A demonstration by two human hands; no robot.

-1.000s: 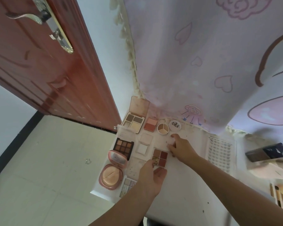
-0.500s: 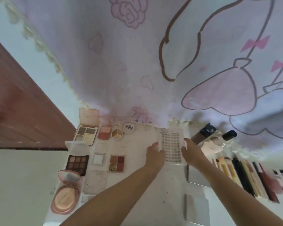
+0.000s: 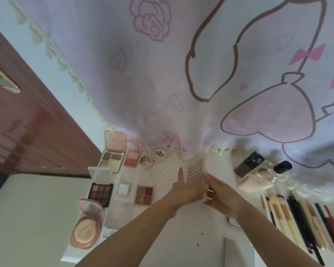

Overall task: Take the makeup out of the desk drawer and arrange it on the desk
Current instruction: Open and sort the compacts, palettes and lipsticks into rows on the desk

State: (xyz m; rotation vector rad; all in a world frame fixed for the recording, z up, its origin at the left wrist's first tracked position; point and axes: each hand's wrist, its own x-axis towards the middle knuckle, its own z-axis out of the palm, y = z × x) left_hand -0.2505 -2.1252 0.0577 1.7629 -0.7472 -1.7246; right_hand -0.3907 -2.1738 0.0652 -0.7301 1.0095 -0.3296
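Both my hands hold a clear flat case of small beads or lashes [image 3: 195, 171] tilted up off the white desk [image 3: 181, 237]. My left hand [image 3: 183, 187] grips its left edge, my right hand [image 3: 218, 191] grips its lower right edge. To the left lie open palettes: a four-pan eyeshadow with raised lid [image 3: 111, 161], a pink blush [image 3: 132, 158], a round three-part pot [image 3: 146, 161], a round white lid [image 3: 159, 155], a dark nine-pan palette [image 3: 100, 193], a white pan [image 3: 123, 189], a red quad [image 3: 144, 194] and a pink powder compact [image 3: 86, 228].
Foundation bottles [image 3: 249, 164] and a dark-capped bottle [image 3: 281, 167] lie at the right. A row of several brushes and pencils [image 3: 297, 218] fills the right desk edge. A printed pink curtain [image 3: 181, 74] hangs behind. A red-brown door [image 3: 27, 132] stands at left.
The view swung right from the palettes. My hands left the red quad, moved to the clear case, and now have lifted and tilted it.
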